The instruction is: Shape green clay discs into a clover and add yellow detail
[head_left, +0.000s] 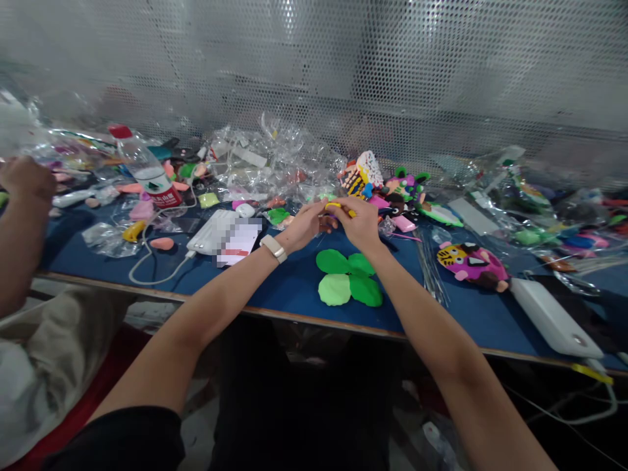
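Observation:
Both my hands meet above the middle of the blue table. My right hand (362,224) pinches a small yellow piece of soft modelling clay (334,205) between thumb and fingers. Curled against the same piece from the other side is my left hand (305,226), with a pale band on its wrist. The fingers partly hide the yellow clay, so its full shape is unclear. Just below my hands, flat rounded green clay shapes lie touching like petals: a light green one (335,290) at lower left and darker green ones (366,290) beside it.
A phone (239,242) and a white power bank (213,230) lie left, near a red-capped bottle (152,173). Clear plastic wrappings (275,157) pile at the back. At right are a clay animal face (473,265), wires (429,268) and another power bank (554,317). Another person's arm (22,222) reaches in far left.

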Available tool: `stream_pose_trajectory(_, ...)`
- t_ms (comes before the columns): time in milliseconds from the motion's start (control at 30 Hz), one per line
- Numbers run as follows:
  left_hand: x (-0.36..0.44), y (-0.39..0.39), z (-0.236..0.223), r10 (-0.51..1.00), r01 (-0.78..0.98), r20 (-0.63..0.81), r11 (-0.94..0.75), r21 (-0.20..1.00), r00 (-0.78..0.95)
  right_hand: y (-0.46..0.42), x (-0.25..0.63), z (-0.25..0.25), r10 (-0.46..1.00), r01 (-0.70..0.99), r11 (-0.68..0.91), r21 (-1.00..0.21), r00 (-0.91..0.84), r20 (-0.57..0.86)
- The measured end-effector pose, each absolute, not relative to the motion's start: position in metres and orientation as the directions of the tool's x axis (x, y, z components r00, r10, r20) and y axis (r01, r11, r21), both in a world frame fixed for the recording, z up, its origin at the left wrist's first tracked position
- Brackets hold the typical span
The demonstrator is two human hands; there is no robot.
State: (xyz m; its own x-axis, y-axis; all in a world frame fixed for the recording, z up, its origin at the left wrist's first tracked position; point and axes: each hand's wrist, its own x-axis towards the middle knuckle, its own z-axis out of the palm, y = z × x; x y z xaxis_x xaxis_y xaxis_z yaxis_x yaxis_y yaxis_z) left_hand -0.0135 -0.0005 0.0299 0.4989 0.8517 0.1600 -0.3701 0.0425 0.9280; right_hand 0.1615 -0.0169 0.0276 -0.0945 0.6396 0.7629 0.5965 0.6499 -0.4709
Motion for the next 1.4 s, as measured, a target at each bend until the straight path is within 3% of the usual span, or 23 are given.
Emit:
stream_pose_trajectory(167,-0.019,0.004,0.028,0.816,-0.447,0.181,0.104,0.888,0.549,-0.022,0.16,0.029,0.633,0.609,0.655,-0.448,-0.118,0.765)
stream_pose_trajectory(467,-0.026,0.014,0.023,0.805,-0.456,0.298,-0.038,0.889,0.513,-0.017,0.163,0.024,0.672,0.575,0.676,-0.461,-0.226,0.705)
stream_pose_trajectory(900,-0.022,0.008,0.026,0.812,-0.404,0.214,0.029,0.914,0.543,-0.016,0.163,0.025,0.686,0.509,0.64,-0.575,-0.044,0.726)
stream_pose_trajectory(1200,-0.027,0.017,0.021,0.807,-0.343,0.288,-0.113,0.932,0.515,-0.013,0.173,0.023,0.711,0.541,0.652,-0.532,-0.193,0.676)
stream_pose_trajectory(1400,-0.028,0.017,0.021,0.826,-0.289,0.281,-0.151,0.945,0.488,-0.008,0.171,0.021,0.66,0.572,0.665,-0.48,-0.149,0.736)
